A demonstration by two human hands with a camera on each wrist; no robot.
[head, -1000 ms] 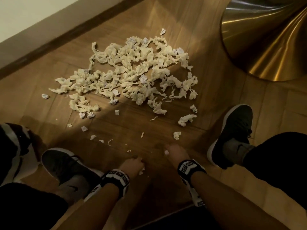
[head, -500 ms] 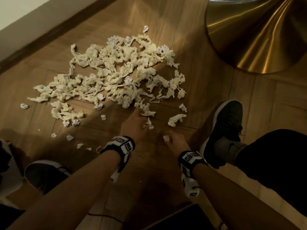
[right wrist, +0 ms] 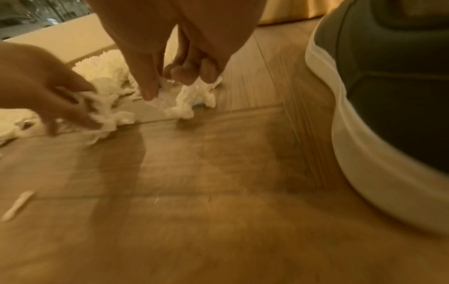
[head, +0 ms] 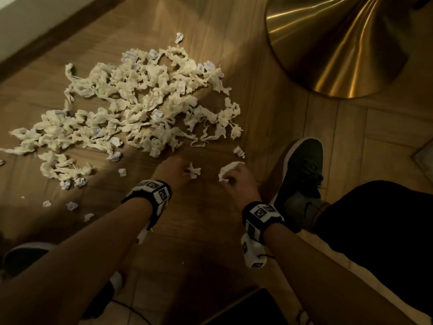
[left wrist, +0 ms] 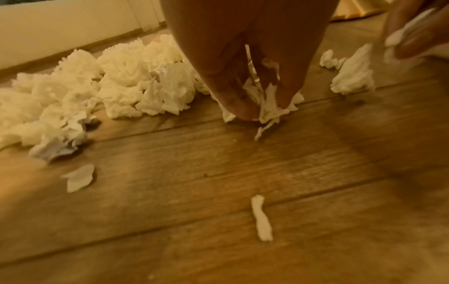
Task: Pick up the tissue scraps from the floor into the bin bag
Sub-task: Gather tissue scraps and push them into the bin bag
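Observation:
A big heap of white tissue scraps [head: 140, 106] lies on the wooden floor ahead, also seen from the left wrist [left wrist: 116, 82]. My left hand [head: 174, 171] sits at the heap's near edge, its fingers [left wrist: 240, 107] pinching a torn scrap [head: 193, 171] against the floor. My right hand [head: 236, 181] is just to the right, thumb and curled fingers [right wrist: 187, 75] gripping a crumpled scrap [head: 228, 170] that still touches the boards. Small loose scraps [head: 71, 205] lie to the left. No bin bag is in view.
A brass cone-shaped base [head: 346, 43] stands at the back right. My dark shoe [head: 302, 174] is planted right beside my right hand, and it fills the right side of the right wrist view [right wrist: 388, 96]. A skirting board [head: 58, 34] runs along the back left.
Both hands have moved forward from near my feet to the heap's near edge. The left hand has closed on a scrap, and the right has gathered a larger scrap.

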